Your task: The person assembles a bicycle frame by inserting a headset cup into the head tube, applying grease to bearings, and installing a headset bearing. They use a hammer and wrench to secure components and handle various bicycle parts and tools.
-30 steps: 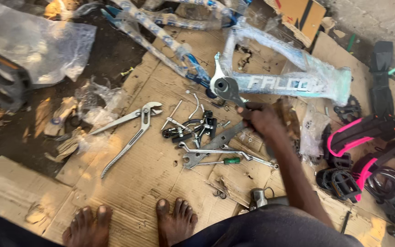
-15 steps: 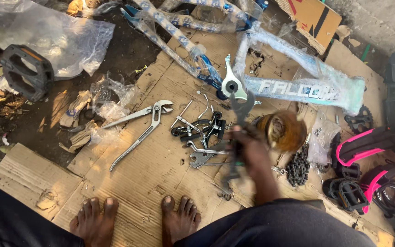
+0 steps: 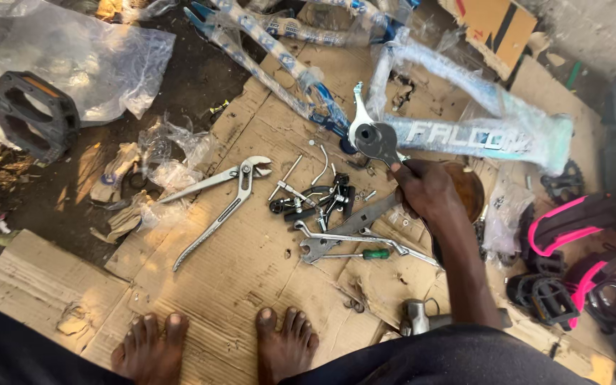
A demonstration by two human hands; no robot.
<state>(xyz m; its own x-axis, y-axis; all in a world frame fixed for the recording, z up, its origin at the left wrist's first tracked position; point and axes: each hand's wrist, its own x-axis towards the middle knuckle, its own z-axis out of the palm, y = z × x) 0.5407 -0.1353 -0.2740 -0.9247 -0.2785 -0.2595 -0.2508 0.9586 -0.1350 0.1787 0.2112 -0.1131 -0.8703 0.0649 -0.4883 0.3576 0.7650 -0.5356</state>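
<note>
right hand (image 3: pixel 425 191) is gripping a dark wrench (image 3: pixel 375 140), fingers wrapped tight round the handle, its head sitting against the bike frame (image 3: pixel 479 135) on the cardboard (image 3: pixel 251 257). looks like stiff, heavy steel, probably greasy, so holding it far down the handle seems best. left hand isn't showing.

pale blue-white bike frame (image 3: pixel 479 135), silver pliers (image 3: pixel 215 199) (shiny), green-handled screwdriver (image 3: pixel 365 254)

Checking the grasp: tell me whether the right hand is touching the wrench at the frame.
Touching. The head view shows the right hand closed around the wrench handle, its head at the bicycle frame.
</note>
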